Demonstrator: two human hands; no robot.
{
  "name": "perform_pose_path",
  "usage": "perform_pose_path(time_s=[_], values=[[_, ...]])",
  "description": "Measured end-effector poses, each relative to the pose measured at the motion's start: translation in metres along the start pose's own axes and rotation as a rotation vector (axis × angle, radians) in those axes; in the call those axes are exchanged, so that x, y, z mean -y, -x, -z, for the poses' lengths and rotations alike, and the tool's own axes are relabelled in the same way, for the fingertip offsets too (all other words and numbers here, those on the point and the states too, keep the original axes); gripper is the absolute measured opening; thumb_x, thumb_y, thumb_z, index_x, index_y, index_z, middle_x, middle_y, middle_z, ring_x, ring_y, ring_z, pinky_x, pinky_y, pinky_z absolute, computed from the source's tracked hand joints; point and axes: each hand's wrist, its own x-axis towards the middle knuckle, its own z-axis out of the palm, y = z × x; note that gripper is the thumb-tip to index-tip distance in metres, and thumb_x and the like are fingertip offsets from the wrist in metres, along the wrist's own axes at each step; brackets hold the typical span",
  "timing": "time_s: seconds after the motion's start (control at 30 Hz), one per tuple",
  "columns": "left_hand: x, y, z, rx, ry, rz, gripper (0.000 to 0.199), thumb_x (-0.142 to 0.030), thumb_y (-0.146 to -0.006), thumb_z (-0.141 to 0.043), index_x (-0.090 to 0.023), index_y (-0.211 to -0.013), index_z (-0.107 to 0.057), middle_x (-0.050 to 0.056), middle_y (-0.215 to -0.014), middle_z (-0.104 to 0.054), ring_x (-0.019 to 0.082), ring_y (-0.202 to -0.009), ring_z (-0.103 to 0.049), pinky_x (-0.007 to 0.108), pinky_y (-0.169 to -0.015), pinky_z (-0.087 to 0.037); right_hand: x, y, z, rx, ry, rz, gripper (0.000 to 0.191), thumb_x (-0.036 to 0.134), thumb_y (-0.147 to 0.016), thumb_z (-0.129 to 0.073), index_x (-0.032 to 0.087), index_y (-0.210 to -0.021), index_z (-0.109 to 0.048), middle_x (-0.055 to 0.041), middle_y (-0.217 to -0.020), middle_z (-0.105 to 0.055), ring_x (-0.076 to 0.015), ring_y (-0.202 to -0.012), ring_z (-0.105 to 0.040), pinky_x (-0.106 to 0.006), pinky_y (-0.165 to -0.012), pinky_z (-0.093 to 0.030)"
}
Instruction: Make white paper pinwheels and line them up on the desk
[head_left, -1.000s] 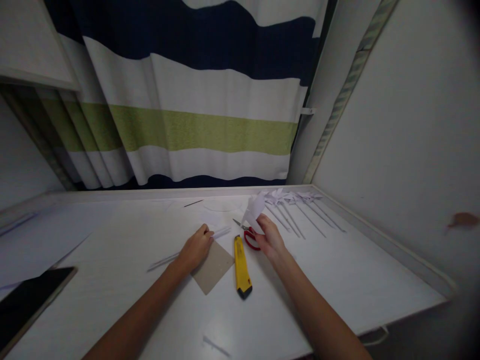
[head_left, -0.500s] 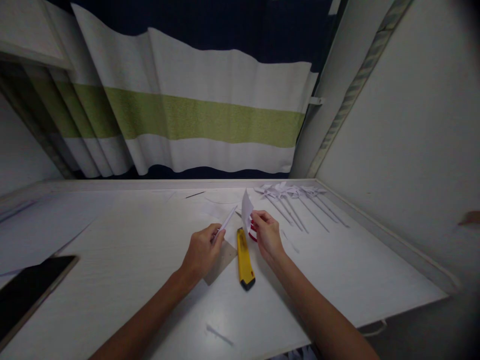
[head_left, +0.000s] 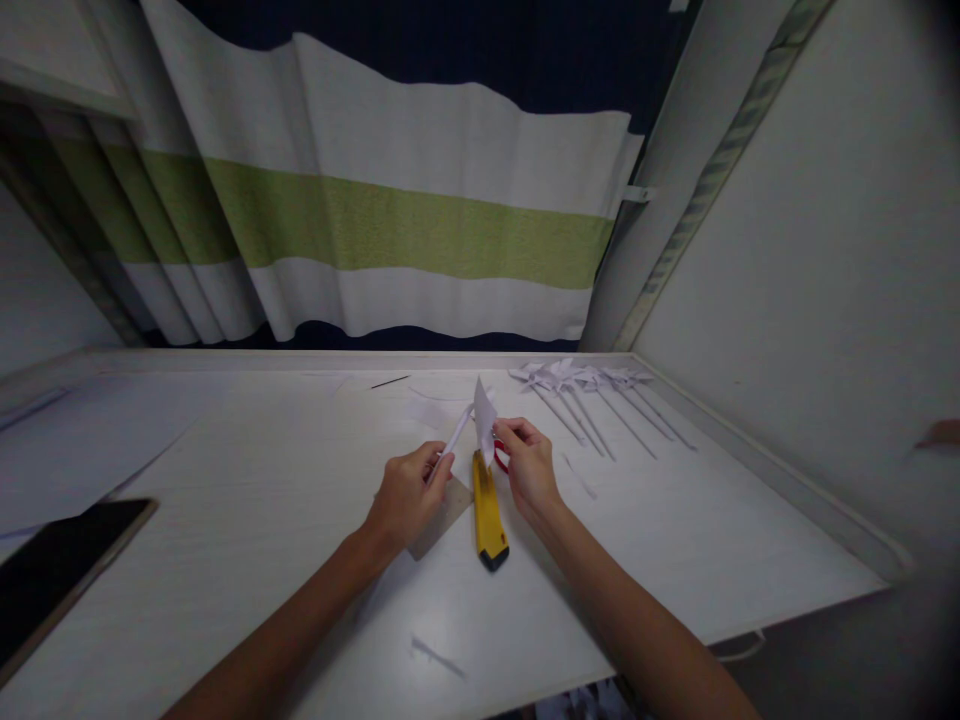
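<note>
My left hand (head_left: 411,495) is closed around a thin rolled paper stick (head_left: 456,432), which slants up to the right. My right hand (head_left: 527,462) pinches a small piece of white paper (head_left: 484,418) by its right edge, and the paper stands close against the stick's upper end. Below the paper lies a yellow box cutter (head_left: 490,520) on the table. Red scissor handles (head_left: 501,456) show partly behind my right fingers. A greyish-brown square card (head_left: 439,525) rests on the table under my left hand.
Several paper pinwheels on sticks (head_left: 570,385) lie at the back right. A dark phone or tablet (head_left: 64,575) and white paper sheets (head_left: 82,440) are at the left. A thin black rod (head_left: 391,381) lies near the back edge. A paper scrap (head_left: 437,657) is in front.
My right hand has brought the paper piece left, up to the tip of the paper stick. The left hand keeps its hold, nearly still. The view has tilted slightly.
</note>
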Motion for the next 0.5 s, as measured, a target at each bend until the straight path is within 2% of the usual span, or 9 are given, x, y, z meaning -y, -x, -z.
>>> perform_pose_path(time_s=[0.2, 0.5], values=[[0.0018, 0.0039, -0.0057, -0.003, 0.056, 0.021, 0.022, -0.034, -0.075, -0.047, -0.016, -0.085, -0.055, -0.001, -0.054, -0.057, 0.011, -0.042, -0.054, 0.019, -0.043, -0.041, -0.0013, 0.0025, -0.0011, -0.053, 0.058, 0.038, 0.009, 0.026, -0.060, -0.063, 0.018, -0.060, -0.059, 0.0040, -0.060, -0.058, -0.0094, -0.060, -0.050, -0.023, -0.064, -0.038], [0.0031, 0.0063, -0.0099, 0.026, 0.093, 0.011, 0.022, -0.035, -0.076, -0.046, -0.016, -0.087, -0.051, -0.003, -0.053, -0.055, 0.009, -0.036, -0.052, 0.018, -0.038, -0.042, 0.0015, 0.0039, -0.0022, -0.043, 0.042, 0.047, 0.008, 0.025, -0.061, -0.062, 0.018, -0.060, -0.058, 0.0036, -0.061, -0.056, -0.0099, -0.062, -0.050, -0.024, -0.066, -0.038]])
